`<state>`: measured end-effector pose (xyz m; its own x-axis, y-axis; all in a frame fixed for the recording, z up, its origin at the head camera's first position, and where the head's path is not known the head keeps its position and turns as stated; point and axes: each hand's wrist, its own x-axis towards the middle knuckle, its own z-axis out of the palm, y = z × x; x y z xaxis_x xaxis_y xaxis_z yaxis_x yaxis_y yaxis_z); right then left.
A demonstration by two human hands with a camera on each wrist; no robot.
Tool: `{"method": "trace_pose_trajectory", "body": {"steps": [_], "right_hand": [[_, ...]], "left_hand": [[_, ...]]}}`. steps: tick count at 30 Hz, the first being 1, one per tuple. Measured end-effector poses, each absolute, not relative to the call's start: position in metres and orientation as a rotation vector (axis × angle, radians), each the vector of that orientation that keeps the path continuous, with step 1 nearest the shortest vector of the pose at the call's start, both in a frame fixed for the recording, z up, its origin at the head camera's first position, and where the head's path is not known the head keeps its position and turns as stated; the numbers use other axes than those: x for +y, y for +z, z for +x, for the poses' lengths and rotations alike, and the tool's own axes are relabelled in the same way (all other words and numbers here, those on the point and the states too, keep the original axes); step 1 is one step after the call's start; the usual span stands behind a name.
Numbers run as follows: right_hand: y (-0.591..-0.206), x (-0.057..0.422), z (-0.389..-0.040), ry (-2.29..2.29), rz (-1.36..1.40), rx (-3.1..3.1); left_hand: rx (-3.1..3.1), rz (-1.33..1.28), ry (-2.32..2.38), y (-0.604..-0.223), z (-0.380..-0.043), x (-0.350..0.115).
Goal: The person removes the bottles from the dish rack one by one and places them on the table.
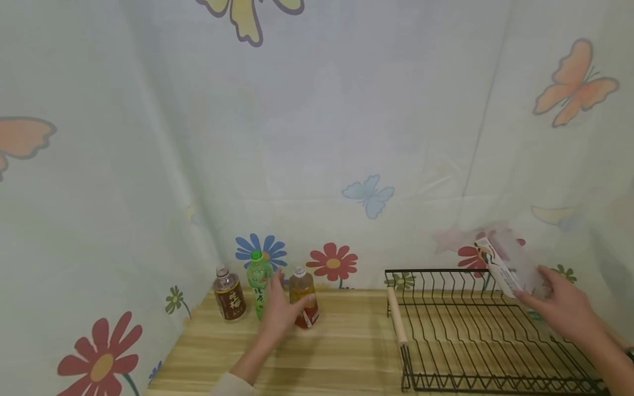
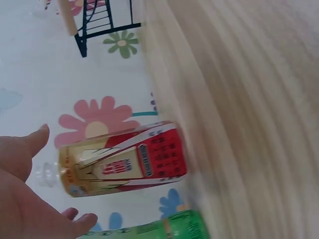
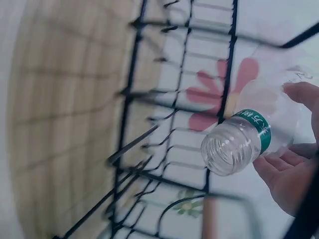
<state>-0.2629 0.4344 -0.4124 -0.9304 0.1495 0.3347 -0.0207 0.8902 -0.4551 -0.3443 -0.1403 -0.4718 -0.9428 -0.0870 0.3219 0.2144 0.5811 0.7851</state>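
Several bottles stand on the wooden table at left: a dark-labelled bottle (image 1: 230, 300), a green tea bottle (image 1: 259, 272) and an amber-coloured drink bottle (image 1: 302, 284). My left hand (image 1: 278, 314) reaches to the amber one, thumb and fingers spread on either side of its uncapped neck; the left wrist view shows a gap around the red and gold label (image 2: 122, 162). Over the wire rack, my right hand (image 1: 569, 302) grips a clear plastic bottle (image 1: 517, 264), tilted with its base up and left. Its open mouth (image 3: 224, 152) points downward, near a green neck band (image 3: 259, 129).
The black wire dish rack (image 1: 446, 270) with a light wooden handle (image 1: 396, 316) occupies the right side of the table (image 1: 346, 341). Behind it hangs a pale curtain (image 1: 317, 137) printed with flowers and butterflies.
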Motion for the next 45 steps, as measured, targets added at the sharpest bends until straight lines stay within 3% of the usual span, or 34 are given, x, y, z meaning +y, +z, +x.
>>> {"method": "trace_pose_trajectory", "body": {"steps": [14, 27, 37, 45], "right_hand": [[-0.369, 0.364, -0.247, 0.568, 0.328, -2.551], [-0.357, 0.308, -0.229, 0.465, 0.606, -2.492], [-0.353, 0.274, -0.219, 0.406, 0.727, -2.508], [-0.349, 0.246, -0.208, 0.308, 0.849, -2.432]], "left_hand": [[-2.324, -0.477, -0.706, -0.415, -0.309, -0.129], [-2.354, -0.779, -0.757, -0.376, -0.259, -0.088], [-2.221, -1.079, -0.497, -0.363, -0.259, -0.072], [-2.141, -1.159, -0.210, -0.347, -0.254, -0.056]]}}
